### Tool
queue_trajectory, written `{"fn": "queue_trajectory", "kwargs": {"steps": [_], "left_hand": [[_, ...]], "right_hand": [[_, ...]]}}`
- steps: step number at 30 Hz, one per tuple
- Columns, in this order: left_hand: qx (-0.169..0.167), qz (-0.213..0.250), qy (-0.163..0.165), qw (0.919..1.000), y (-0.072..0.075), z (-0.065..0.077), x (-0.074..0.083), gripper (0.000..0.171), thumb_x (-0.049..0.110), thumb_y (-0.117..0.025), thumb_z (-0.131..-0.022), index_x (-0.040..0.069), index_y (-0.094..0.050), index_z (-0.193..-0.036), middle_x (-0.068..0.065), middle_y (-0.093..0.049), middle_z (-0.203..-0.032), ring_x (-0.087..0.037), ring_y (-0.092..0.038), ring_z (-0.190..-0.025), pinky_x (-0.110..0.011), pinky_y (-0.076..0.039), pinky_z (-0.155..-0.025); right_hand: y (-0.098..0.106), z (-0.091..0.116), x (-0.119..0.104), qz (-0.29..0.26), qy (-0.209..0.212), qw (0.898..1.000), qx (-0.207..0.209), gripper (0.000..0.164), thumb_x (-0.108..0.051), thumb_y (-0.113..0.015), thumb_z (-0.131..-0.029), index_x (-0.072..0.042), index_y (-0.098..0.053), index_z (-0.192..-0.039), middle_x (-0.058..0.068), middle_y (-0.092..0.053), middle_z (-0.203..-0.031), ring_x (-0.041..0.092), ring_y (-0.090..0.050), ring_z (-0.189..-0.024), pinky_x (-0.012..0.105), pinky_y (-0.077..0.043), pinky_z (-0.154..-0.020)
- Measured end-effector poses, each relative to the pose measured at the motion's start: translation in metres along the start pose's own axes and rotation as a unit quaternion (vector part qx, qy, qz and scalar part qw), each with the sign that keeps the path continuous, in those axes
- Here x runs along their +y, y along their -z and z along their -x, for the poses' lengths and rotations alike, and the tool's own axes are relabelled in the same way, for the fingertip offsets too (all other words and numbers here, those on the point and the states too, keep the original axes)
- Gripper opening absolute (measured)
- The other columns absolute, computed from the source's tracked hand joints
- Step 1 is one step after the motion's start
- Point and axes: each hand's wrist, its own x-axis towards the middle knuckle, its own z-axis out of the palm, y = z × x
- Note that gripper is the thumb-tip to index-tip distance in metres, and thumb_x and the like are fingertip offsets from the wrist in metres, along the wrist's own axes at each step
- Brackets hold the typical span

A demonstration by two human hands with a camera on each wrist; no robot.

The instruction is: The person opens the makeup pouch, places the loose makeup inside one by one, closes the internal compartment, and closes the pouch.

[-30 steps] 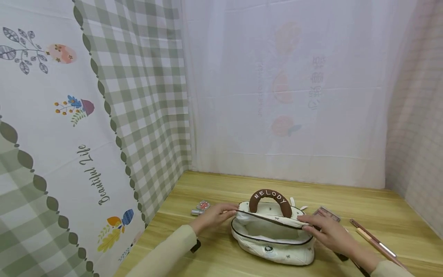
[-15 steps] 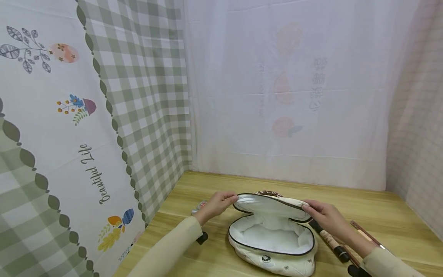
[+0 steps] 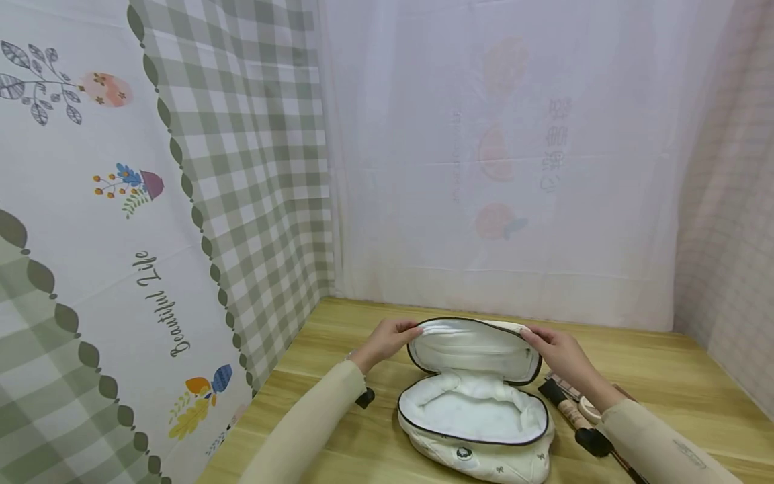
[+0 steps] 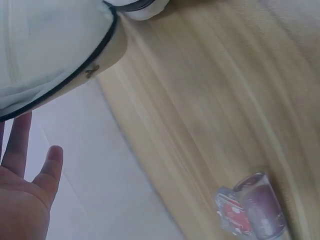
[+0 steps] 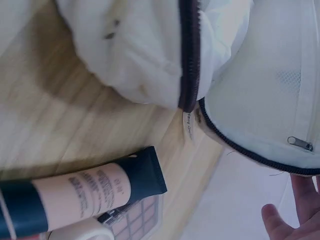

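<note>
A cream quilted makeup bag (image 3: 478, 460) with dark zipper edging sits on the table, its lid (image 3: 474, 349) raised and leaning back. White padded lining shows inside. In the head view my left hand (image 3: 387, 341) pinches the lid's upper left edge, and my right hand (image 3: 561, 356) pinches its upper right edge. The left wrist view shows fingers (image 4: 19, 142) at the lid's rim. From the right wrist, a zipped mesh pocket (image 5: 295, 80) is visible inside the lid, with fingers of the right hand (image 5: 300, 207) behind its edge.
Right of the bag lie a foundation tube (image 3: 567, 405), a makeup brush (image 3: 594, 442), a round white item (image 3: 589, 409) and an eyeshadow palette (image 5: 137, 220). A small clear container (image 4: 262, 207) and a red-printed packet (image 4: 234, 214) lie to the left. White cloth (image 3: 502, 168) hangs behind the table.
Both hands have lifted the lid up and back, so the inside now faces the head view. The brown handle has gone out of sight behind it. The bag's body has shifted slightly nearer.
</note>
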Motion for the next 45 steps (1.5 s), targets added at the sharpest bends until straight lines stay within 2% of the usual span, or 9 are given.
{"fn": "queue_trajectory", "kwargs": {"steps": [8, 14, 21, 25, 29, 34, 38, 42, 45], "left_hand": [[0.029, -0.033, 0.004, 0.9990, -0.003, -0.016, 0.002, 0.027, 0.033, -0.060, -0.101, 0.011, -0.074, -0.107, 0.002, -0.071, -0.103, -0.014, -0.062, -0.097, -0.036, -0.051, -0.086], [0.054, -0.033, 0.011, 0.9979, -0.007, -0.029, 0.002, 0.026, 0.029, -0.060, -0.101, 0.008, -0.074, -0.106, 0.001, -0.071, -0.100, -0.011, -0.061, -0.093, -0.031, -0.051, -0.082], [0.096, -0.069, -0.017, 0.9928, -0.009, -0.042, 0.003, 0.014, 0.016, -0.062, -0.099, 0.006, -0.066, -0.109, -0.004, -0.067, -0.101, -0.019, -0.062, -0.094, -0.030, -0.052, -0.078], [0.100, -0.114, -0.019, 0.9882, -0.012, -0.045, 0.004, 0.012, 0.010, -0.066, -0.096, 0.005, -0.064, -0.106, -0.008, -0.067, -0.107, -0.023, -0.065, -0.099, -0.032, -0.054, -0.079], [0.066, -0.179, -0.013, 0.9815, -0.015, -0.045, -0.001, 0.029, 0.013, -0.069, -0.094, 0.004, -0.065, -0.122, -0.011, -0.065, -0.124, -0.024, -0.061, -0.112, -0.035, -0.051, -0.092], [-0.012, -0.219, 0.021, 0.9755, -0.020, -0.037, -0.008, 0.061, 0.021, -0.071, -0.094, 0.003, -0.046, -0.147, -0.015, -0.037, -0.155, -0.030, -0.037, -0.141, -0.041, -0.033, -0.113], [-0.067, -0.231, 0.040, 0.9699, -0.025, -0.025, -0.013, 0.074, 0.029, -0.074, -0.092, 0.005, -0.038, -0.152, -0.014, -0.026, -0.160, -0.029, -0.027, -0.146, -0.041, -0.028, -0.116], [-0.105, -0.232, 0.040, 0.9661, -0.031, -0.016, -0.019, 0.087, 0.038, -0.077, -0.087, 0.006, -0.033, -0.154, -0.016, -0.019, -0.162, -0.029, -0.021, -0.148, -0.041, -0.025, -0.117], [-0.121, -0.227, 0.051, 0.9649, -0.037, -0.009, -0.021, 0.095, 0.043, -0.080, -0.083, 0.009, -0.031, -0.156, -0.017, -0.010, -0.164, -0.030, -0.014, -0.149, -0.044, -0.023, -0.117]], "right_hand": [[-0.005, -0.010, 0.006, -0.002, -0.018, 1.000, 0.008, 0.061, -0.043, -0.045, -0.105, 0.008, -0.052, -0.138, 0.030, -0.057, -0.131, 0.049, -0.052, -0.122, 0.061, -0.043, -0.096], [-0.010, -0.012, 0.011, 0.004, -0.016, 1.000, 0.022, 0.056, -0.035, -0.053, -0.104, 0.007, -0.049, -0.141, 0.030, -0.059, -0.129, 0.047, -0.057, -0.115, 0.057, -0.048, -0.090], [-0.019, -0.021, 0.019, 0.062, -0.002, 0.995, 0.072, 0.045, -0.016, -0.055, -0.101, 0.008, -0.052, -0.138, 0.032, -0.062, -0.121, 0.049, -0.060, -0.108, 0.059, -0.048, -0.088], [-0.022, -0.025, 0.021, 0.107, -0.002, 0.992, 0.060, 0.047, -0.015, -0.051, -0.102, 0.011, -0.045, -0.141, 0.036, -0.055, -0.128, 0.054, -0.054, -0.114, 0.063, -0.044, -0.090], [-0.024, -0.024, 0.020, 0.145, 0.005, 0.989, 0.032, 0.059, -0.018, -0.051, -0.103, 0.018, -0.031, -0.145, 0.042, -0.043, -0.135, 0.059, -0.046, -0.119, 0.066, -0.040, -0.094], [-0.033, -0.020, 0.022, 0.182, 0.016, 0.983, 0.024, 0.076, -0.028, -0.060, -0.099, 0.020, -0.023, -0.145, 0.043, -0.030, -0.144, 0.060, -0.034, -0.129, 0.074, -0.022, -0.101], [-0.042, -0.014, 0.024, 0.201, 0.025, 0.979, -0.002, 0.093, -0.042, -0.068, -0.092, 0.018, -0.024, -0.147, 0.040, -0.022, -0.151, 0.058, -0.028, -0.134, 0.078, -0.009, -0.103], [-0.049, -0.007, 0.027, 0.223, 0.032, 0.974, -0.032, 0.110, -0.058, -0.074, -0.080, 0.018, -0.030, -0.145, 0.039, -0.023, -0.151, 0.056, -0.028, -0.135, 0.079, -0.008, -0.102], [-0.053, -0.001, 0.029, 0.242, 0.031, 0.968, -0.058, 0.117, -0.064, -0.076, -0.073, 0.018, -0.033, -0.144, 0.040, -0.025, -0.149, 0.056, -0.028, -0.134, 0.080, -0.010, -0.100]]}}
